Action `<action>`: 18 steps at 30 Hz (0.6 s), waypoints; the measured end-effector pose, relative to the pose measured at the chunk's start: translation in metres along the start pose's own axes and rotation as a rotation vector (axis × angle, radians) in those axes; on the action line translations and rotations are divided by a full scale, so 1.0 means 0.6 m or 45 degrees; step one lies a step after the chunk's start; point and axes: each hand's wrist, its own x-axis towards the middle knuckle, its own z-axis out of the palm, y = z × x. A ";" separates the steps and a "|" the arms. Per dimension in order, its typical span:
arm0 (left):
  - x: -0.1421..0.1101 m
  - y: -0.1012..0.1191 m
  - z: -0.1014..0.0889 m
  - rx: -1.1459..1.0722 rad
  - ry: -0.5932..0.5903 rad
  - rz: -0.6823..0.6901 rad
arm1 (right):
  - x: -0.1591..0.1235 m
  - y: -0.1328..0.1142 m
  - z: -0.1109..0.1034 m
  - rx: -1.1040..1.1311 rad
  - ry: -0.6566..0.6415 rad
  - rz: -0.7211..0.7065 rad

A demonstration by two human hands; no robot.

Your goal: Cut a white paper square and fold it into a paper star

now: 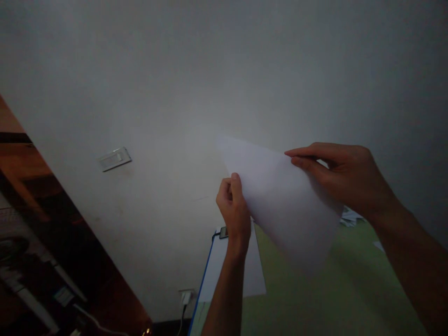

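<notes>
I hold a white sheet of paper [280, 200] up in front of a pale wall. My left hand [234, 210] is closed and pinches the sheet's left edge between thumb and fingers. My right hand [341, 175] grips the sheet's upper right edge, with the fingers curled over it. The sheet hangs tilted, its lower end over a green surface [315, 289].
A white wall fills most of the view, with a switch plate [114, 159] at the left. More white paper [217, 266] lies on a blue-edged board below. A plug and cable [185, 298] sit low on the wall. Dark wooden furniture [52, 233] stands at the left. Crumpled paper [350, 217] lies at the right.
</notes>
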 end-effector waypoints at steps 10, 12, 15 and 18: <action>-0.015 0.001 -0.007 0.134 0.002 -0.061 | 0.001 -0.012 0.004 0.026 0.007 0.056; -0.014 0.002 -0.007 0.143 0.009 -0.072 | 0.001 -0.012 0.005 0.016 -0.008 0.036; -0.010 0.001 -0.009 0.164 0.008 -0.058 | 0.001 -0.010 0.005 0.005 -0.011 0.004; -0.005 -0.003 -0.011 0.162 -0.026 -0.092 | -0.002 -0.006 0.006 0.004 0.018 -0.012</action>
